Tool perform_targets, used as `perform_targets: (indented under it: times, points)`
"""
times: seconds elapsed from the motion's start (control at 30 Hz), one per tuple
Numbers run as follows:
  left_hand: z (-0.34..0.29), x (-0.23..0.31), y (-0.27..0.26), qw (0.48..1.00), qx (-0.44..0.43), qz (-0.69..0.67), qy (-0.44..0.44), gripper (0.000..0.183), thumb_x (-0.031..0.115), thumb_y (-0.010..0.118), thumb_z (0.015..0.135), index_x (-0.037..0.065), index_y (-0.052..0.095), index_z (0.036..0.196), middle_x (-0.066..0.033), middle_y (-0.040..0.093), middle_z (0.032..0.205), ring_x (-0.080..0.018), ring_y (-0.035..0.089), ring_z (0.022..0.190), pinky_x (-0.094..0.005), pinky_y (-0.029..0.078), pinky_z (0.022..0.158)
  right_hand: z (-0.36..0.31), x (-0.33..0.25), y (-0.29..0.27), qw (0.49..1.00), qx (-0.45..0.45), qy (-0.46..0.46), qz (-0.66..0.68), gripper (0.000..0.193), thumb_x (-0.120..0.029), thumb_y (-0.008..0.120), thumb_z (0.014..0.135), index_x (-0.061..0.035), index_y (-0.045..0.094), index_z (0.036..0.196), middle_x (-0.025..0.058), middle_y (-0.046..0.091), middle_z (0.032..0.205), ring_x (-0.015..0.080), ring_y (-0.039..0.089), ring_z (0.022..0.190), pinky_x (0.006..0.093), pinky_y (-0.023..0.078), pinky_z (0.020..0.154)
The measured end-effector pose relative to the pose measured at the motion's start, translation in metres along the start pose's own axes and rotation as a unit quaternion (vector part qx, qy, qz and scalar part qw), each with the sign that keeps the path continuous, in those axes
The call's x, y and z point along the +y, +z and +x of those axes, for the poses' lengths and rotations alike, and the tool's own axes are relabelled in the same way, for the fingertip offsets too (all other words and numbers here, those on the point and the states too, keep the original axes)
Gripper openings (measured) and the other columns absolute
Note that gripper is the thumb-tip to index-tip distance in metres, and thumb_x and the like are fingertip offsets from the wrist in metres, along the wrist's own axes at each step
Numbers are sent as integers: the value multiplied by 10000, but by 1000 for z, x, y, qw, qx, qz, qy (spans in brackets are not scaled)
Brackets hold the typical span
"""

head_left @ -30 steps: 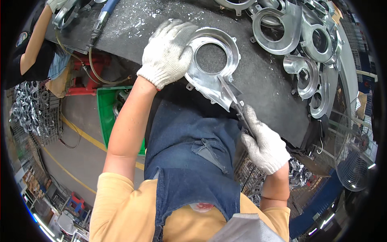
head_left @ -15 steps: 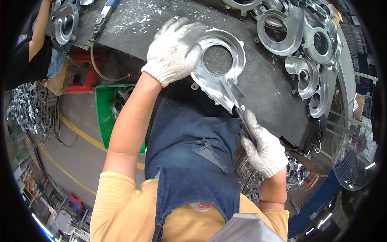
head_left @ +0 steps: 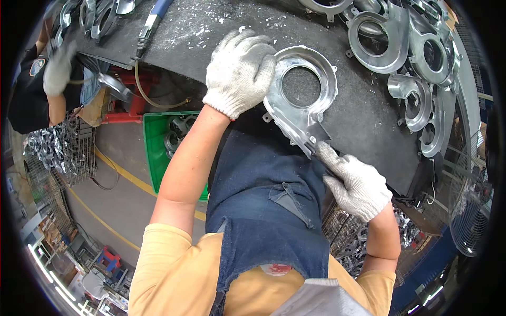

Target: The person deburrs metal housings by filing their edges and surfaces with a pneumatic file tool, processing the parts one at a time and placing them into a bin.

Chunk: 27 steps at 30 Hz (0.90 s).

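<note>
A shiny metal blower housing (head_left: 328, 87), a ring with a large round opening and a tapering neck, lies on the dark worktable. My gloved left hand (head_left: 240, 71) holds its left rim, with the thumb against the ring and the other fingers stretched along the table. In my gloved right hand (head_left: 361, 187) is a slim hand tool (head_left: 318, 149) with a dark handle. Its front end meets the neck of the housing; the exact kind of tool is hard to make out. The right fingers are wrapped round the handle, the forefinger lying along it.
Several similar housings (head_left: 377, 58) are heaped at the table's right. An air tool (head_left: 150, 30) with a hose lies at the upper left, near scattered metal chips. Below stands a green bin (head_left: 154, 158) with metal parts. Another person's blurred gloved hand (head_left: 58, 71) is at far left.
My view has shifted, moving the scene rightward. The tool has slid down the neck toward its narrow end, with my right hand. At far left, the other person's gloved hand and a metal part have appeared.
</note>
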<state>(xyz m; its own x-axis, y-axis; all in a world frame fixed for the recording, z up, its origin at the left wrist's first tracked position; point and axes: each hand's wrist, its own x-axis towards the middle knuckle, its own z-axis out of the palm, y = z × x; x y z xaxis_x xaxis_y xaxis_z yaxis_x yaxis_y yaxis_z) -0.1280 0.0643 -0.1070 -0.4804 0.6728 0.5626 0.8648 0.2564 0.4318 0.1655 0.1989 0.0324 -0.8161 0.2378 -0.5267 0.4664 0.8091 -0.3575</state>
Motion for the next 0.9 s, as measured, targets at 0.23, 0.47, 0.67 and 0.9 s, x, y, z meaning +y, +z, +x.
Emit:
perform_targets:
  times: [0.23, 0.47, 0.67, 0.9]
  points:
    - [1, -2, 0, 1000, 13, -8, 6, 141, 222, 720, 935, 112, 805, 959, -84, 814, 1147, -339, 736, 1178, -510, 490, 1188, 6, -12, 0, 1000, 5, 14, 14, 578, -258, 768, 988, -245, 638, 1552, 185, 737, 1058, 449, 741, 959, 507, 607, 841]
    - [1, -7, -4, 998, -1, -66, 1, 135, 192, 709, 920, 91, 797, 904, -108, 820, 1096, -344, 752, 1113, -516, 511, 1159, 27, -30, 4, 997, 69, -17, 11, 606, -267, 715, 1025, -274, 563, 1612, 212, 715, 974, 453, 741, 821, 547, 615, 745]
    - [2, -5, -5, 998, -6, -57, -10, 134, 195, 714, 919, 87, 793, 902, -92, 821, 1098, -336, 751, 1115, -511, 500, 1175, 27, -27, 2, 997, 69, -14, 33, 600, -252, 727, 1020, -258, 573, 1600, 205, 718, 944, 450, 738, 821, 554, 605, 742]
    - [5, 0, -9, 997, -13, -73, -17, 109, 181, 739, 893, 87, 792, 879, -86, 828, 1060, -338, 751, 1143, -522, 501, 1178, 42, -28, -7, 994, 74, 36, 68, 580, -186, 708, 1019, -182, 595, 1588, 233, 760, 1095, 461, 740, 1031, 509, 598, 911]
